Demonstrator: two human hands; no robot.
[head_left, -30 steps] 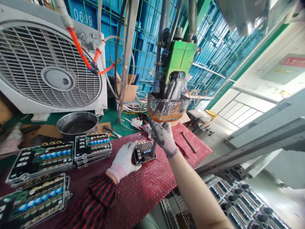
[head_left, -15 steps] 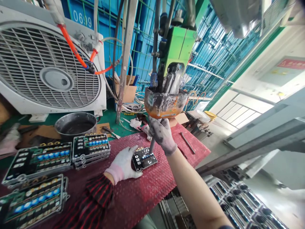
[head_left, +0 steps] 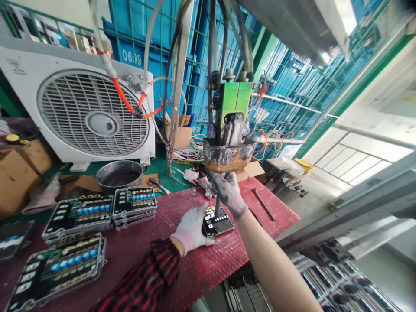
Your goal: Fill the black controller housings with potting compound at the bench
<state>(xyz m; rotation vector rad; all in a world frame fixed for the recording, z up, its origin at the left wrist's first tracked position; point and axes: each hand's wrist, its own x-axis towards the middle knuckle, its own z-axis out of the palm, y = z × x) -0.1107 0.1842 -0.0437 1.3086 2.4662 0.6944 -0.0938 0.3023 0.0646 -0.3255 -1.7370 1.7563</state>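
Note:
A small black circuit module (head_left: 218, 223) lies on the red bubble wrap (head_left: 208, 264). My left hand (head_left: 192, 229), in a white glove, rests against the module's left side with its fingers curled on the edge. My right hand (head_left: 230, 193), in a dirty grey glove, is wrapped round the thin nozzle (head_left: 217, 205) that comes down from a green dispensing head (head_left: 234, 102). The nozzle tip sits just over the module's top. A stained bowl (head_left: 227, 156) hangs round the head right above my right hand.
Several larger circuit boards in metal frames (head_left: 107, 209) lie at the left on the wrap. A metal pan (head_left: 119, 174) and a white box fan (head_left: 87, 117) stand behind them. A thin rod (head_left: 264, 204) lies at the right. Hoses and a blue mesh fence fill the back.
The view has swung left and up, so everything sits further right. The module has turned under the nozzle, and my hands have stayed on the module and the nozzle.

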